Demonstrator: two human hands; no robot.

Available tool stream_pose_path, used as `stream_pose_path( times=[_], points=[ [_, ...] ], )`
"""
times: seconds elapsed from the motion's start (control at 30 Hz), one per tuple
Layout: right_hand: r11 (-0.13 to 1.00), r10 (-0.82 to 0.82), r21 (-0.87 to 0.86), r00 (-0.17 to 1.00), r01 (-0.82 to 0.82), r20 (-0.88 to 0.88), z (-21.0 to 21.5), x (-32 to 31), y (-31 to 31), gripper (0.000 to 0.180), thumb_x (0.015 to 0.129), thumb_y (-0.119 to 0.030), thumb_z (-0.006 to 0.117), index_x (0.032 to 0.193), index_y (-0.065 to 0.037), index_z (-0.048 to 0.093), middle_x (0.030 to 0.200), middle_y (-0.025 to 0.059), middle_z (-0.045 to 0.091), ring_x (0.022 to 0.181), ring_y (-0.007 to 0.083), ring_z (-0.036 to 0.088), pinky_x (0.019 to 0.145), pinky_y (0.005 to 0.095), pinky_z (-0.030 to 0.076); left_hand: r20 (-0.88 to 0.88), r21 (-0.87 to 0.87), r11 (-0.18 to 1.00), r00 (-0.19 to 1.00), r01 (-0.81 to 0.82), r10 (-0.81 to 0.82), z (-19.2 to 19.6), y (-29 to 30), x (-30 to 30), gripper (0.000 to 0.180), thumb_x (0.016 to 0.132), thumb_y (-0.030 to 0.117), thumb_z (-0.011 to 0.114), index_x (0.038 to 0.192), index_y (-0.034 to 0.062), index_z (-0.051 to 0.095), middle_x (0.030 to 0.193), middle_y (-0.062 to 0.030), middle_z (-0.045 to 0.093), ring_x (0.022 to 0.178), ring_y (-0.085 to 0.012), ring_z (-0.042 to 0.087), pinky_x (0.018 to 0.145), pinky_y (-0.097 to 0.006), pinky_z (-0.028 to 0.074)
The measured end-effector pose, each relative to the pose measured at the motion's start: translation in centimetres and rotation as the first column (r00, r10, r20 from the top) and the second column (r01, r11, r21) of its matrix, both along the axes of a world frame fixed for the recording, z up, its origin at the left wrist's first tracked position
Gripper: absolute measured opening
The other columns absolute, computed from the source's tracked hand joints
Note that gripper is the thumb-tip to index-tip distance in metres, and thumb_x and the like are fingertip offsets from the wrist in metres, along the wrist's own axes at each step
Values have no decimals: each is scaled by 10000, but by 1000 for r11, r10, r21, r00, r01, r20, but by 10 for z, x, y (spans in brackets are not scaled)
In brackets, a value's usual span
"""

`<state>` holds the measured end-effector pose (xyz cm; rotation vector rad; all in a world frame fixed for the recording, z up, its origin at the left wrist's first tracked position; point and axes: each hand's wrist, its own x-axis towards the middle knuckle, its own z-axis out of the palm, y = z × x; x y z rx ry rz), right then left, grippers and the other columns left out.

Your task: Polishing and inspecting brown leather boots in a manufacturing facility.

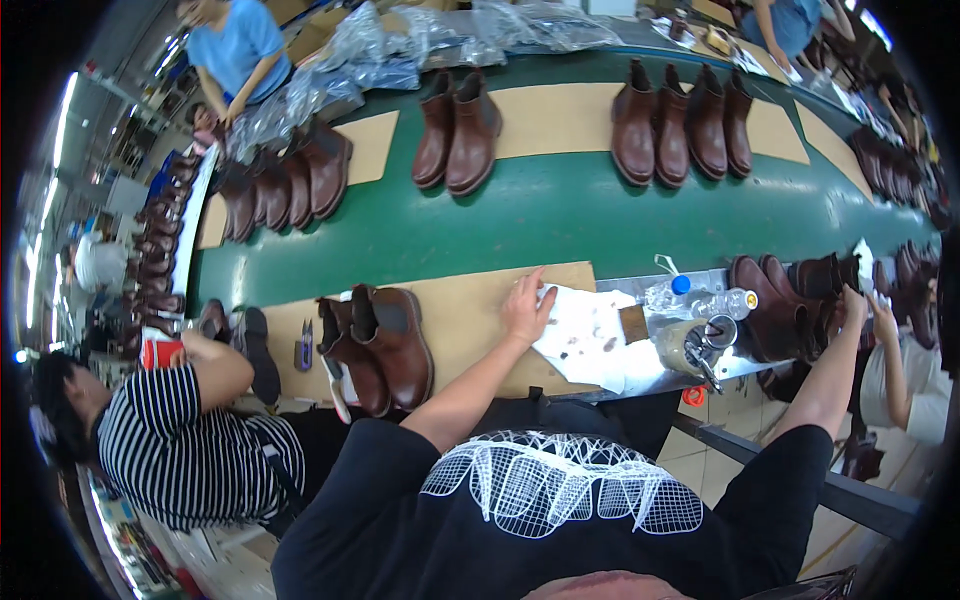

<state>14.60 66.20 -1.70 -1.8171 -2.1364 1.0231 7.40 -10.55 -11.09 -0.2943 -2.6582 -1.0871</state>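
Note:
My left hand (524,310) lies flat with its fingers stretched out, across the edge of a stained white sheet (585,338) and the brown cardboard (470,330) beside it. Far to the right, my right hand (852,304) is closed at the shaft of a dark brown boot (818,276), which is tipped on its side; the fingers are partly hidden. Other brown ankle boots (765,310) stand just left of that hand. Close by on its right is another person's hand (882,316). A pair of brown boots (385,345) stands on the cardboard left of my left arm.
Between my hands are a metal cup with tools (690,347), clear plastic bottles (722,303) and a brown block (633,323). Snips (303,346) lie on the left. Several boots (682,128) stand across the green belt (540,215). A striped-shirt co-worker (205,445) sits close on my left.

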Motion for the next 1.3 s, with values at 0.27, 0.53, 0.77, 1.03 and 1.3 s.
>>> stream_pose_path(
  times=[0.27,0.53,0.77,1.03,1.3],
  points=[
    [991,-99,-17,665,129,-741,43,-42,-60,288,856,-333,717,1021,-97,704,774,6,589,625,119,530,514,292,411,39,165,985,997,53,-60,6,2,-4,439,902,316,654,1288,125,568,920,-38,620,700,-189,619,656,-336,490],
    [748,626,654,452,-116,-635,156,68,-453,205,1032,-112,482,1015,34,624,865,40,589,719,107,494,661,231,410,459,815,497,855,-298,-241,-5,-33,-33,506,957,433,603,1291,58,549,954,-81,642,744,-141,635,665,-262,514],
    [819,573,469,527,-330,-628,36,179,-524,143,1002,-22,455,955,47,571,887,79,586,766,122,521,652,239,439,436,886,167,900,-432,16,17,-78,-115,382,934,318,655,1227,86,575,995,-66,633,761,-164,649,632,-272,515],
    [915,399,210,687,-346,-607,-45,164,-506,619,919,-49,621,1459,49,335,1287,218,521,1147,302,575,878,361,523,696,717,30,718,-696,24,-46,-116,-264,735,788,552,717,1315,87,502,1242,-126,545,1020,-319,570,859,-478,486],
    [963,267,67,875,-263,-405,0,138,-490,702,904,-72,650,1505,-39,288,1227,230,569,966,261,652,743,341,539,773,629,204,631,-750,-63,-30,-98,-307,595,740,562,766,1115,127,610,1061,-47,643,942,-228,570,869,-374,464]
  ],
)
